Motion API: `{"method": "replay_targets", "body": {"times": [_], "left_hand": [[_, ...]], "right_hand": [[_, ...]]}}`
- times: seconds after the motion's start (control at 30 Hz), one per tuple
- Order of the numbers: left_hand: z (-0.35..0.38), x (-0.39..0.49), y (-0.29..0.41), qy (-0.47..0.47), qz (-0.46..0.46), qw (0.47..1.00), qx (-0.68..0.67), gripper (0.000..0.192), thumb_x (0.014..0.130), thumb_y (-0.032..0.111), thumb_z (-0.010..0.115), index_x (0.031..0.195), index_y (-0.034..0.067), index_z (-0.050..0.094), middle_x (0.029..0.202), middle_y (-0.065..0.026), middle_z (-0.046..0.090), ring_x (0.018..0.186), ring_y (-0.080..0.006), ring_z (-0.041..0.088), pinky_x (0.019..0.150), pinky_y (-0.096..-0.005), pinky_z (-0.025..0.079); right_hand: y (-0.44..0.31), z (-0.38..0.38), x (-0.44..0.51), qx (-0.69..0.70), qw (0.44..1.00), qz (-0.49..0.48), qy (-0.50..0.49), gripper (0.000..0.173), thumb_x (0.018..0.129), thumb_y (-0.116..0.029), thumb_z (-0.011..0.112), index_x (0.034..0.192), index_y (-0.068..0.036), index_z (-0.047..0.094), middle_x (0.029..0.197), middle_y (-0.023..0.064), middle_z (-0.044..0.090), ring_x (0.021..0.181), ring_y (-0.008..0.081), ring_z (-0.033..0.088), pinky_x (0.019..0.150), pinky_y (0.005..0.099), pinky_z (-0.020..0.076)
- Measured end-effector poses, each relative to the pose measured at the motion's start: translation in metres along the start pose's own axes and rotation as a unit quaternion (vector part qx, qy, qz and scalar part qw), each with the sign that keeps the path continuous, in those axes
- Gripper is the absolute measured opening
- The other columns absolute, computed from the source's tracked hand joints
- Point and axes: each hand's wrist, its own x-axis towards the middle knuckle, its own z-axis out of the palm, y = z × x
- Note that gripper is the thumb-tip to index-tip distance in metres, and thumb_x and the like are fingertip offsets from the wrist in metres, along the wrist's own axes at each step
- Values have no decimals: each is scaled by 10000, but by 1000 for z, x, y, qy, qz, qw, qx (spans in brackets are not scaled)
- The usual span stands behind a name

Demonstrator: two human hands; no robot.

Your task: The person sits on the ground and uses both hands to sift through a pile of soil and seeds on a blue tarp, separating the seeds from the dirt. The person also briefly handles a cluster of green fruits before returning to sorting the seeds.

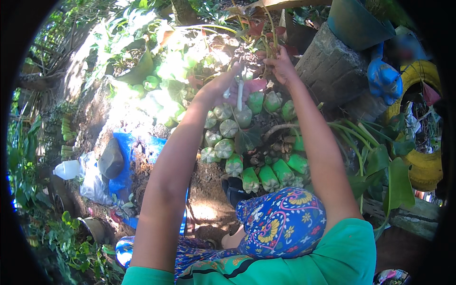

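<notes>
My left hand (232, 83) reaches out over the plant bed, gripping a hand tool with two pale handles (240, 95). Glare and my fingers hide its working end. To its right, my right hand (281, 66) is closed around several upright plant stems (271, 37), which carry reddish and green leaves. Just below the hands, upturned plastic bottles (228, 128) stand packed together as edging. Green-tinted bottles (269, 178) continue the edging near my knee. A dark lobed leaf (248, 139) hangs over some of the bottles.
On the right are a stump-like grey block (331, 64), a green basin (358, 26), a blue plastic container (384, 78) and a yellow tyre (424, 174). A stone (111, 158) rests on a blue sheet (123, 178) at left, beside a white plastic bottle (67, 169).
</notes>
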Motion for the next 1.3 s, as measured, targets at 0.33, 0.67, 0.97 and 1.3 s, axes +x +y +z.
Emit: {"method": "replay_targets", "body": {"times": [0.33,0.67,0.97,1.3], "left_hand": [[0,18,17,73,2,991,112,704,949,609,314,1002,-17,631,812,-127,648,688,-231,641,644,-354,555],[-1,40,0,126,41,976,174,598,974,522,361,954,-53,524,653,-113,561,504,-241,581,490,-403,523],[12,35,7,126,23,978,167,582,978,495,368,981,-69,510,640,-106,553,508,-226,567,500,-397,513],[-7,44,-15,228,116,917,306,692,925,620,379,860,-38,580,658,-109,575,581,-232,597,555,-380,533]], "right_hand": [[1,6,-9,-35,999,-15,-38,617,798,123,570,1315,-115,330,1102,122,619,970,175,609,782,325,529],[8,0,-5,-63,998,-29,-10,659,775,138,558,1339,-101,316,1113,123,611,967,174,607,789,287,502],[18,-13,-4,72,996,32,51,658,750,155,569,1286,-146,336,1110,117,624,946,186,623,745,321,483],[24,-23,2,168,977,15,133,585,726,155,552,1215,-141,428,1152,130,596,1027,239,592,881,384,466]]}}
